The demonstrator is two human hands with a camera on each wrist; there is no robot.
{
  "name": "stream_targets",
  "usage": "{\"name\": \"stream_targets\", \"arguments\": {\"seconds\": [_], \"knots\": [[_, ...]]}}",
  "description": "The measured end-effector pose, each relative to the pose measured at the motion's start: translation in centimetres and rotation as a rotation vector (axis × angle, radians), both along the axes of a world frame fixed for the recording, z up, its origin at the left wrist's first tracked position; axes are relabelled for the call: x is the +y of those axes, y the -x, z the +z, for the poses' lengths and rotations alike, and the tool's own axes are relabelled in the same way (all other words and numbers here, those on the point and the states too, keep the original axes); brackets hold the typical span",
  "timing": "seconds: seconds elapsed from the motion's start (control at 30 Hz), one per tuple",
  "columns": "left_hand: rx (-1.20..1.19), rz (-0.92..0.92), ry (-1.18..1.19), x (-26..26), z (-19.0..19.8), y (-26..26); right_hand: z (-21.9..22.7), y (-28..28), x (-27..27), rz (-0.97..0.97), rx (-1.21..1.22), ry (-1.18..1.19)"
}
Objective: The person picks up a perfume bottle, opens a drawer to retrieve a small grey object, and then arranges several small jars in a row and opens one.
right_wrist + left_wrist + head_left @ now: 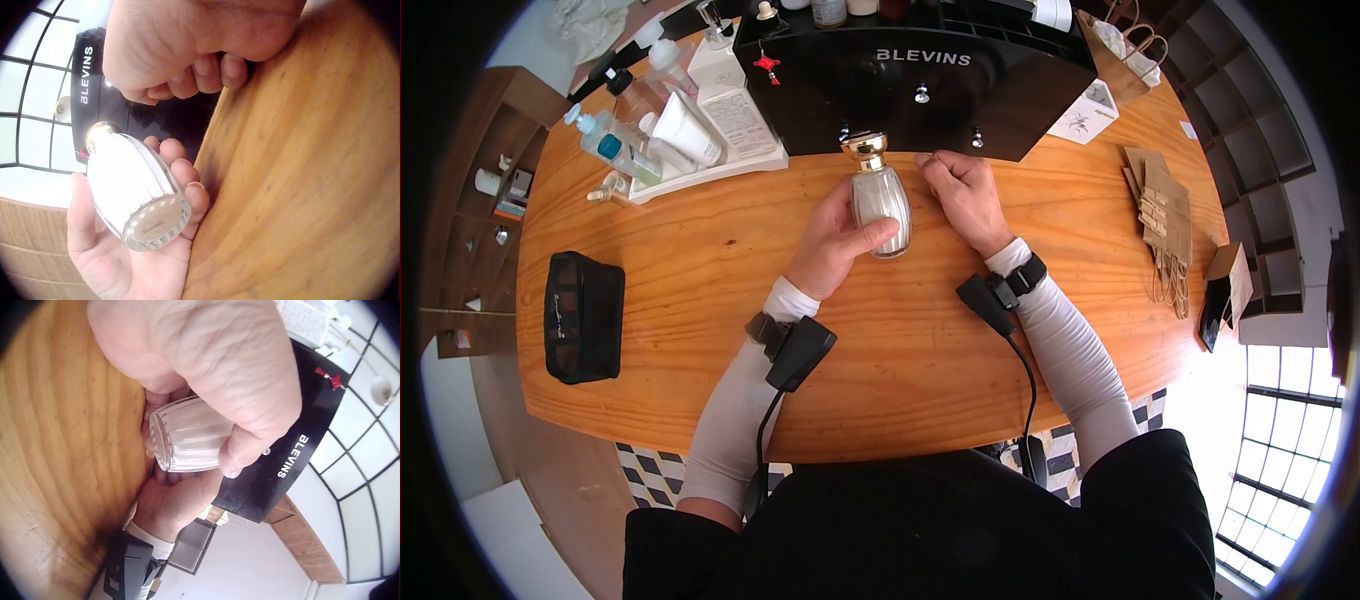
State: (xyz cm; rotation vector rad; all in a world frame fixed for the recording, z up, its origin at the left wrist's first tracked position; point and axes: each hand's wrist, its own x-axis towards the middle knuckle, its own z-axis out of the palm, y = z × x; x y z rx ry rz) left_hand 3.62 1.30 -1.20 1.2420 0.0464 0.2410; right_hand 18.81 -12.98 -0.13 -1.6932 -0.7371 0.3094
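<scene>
My left hand [828, 248] holds a ribbed glass perfume bottle [882, 197] above the middle of the table, thumb across its front and fingers behind. A rounded gold cap [864, 150] tops the bottle, whose glass looks whitish. In the right wrist view the bottle [128, 181] leans, with its thick clear base towards that camera. Beside it on the right, my right hand [968, 195] rests at the table with its fingers curled in and nothing visible in them. The black BLEVINS drawer box [1010, 95] stands just beyond both hands.
White tray [765, 164] with pump bottles, tubes and a box at back left. Black mesh pouch [585, 318] on the left. Kraft paper bags [1165, 205] lie on the right, and a white printed box [1088, 112] stands beside the drawer box. A red charm [767, 65] hangs on the drawer box.
</scene>
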Motion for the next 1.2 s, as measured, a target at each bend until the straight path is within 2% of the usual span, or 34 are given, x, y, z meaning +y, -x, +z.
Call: {"name": "stream_targets", "arguments": {"seconds": [0.27,0.53,1.2], "knots": [[0.008,0.005,0.024,-0.14,0.16,0.06,-0.06,0.02,0.0,0.018,0.062,-0.024],[0.009,0.008,0.013,-0.13,0.1,0.04,0.35,-0.02,-0.1,0.012,0.01,0.033],[0.007,0.003,0.011,-0.09,0.05,0.06,0.07,0.03,0.03,0.0,-0.012,-0.004]]}}
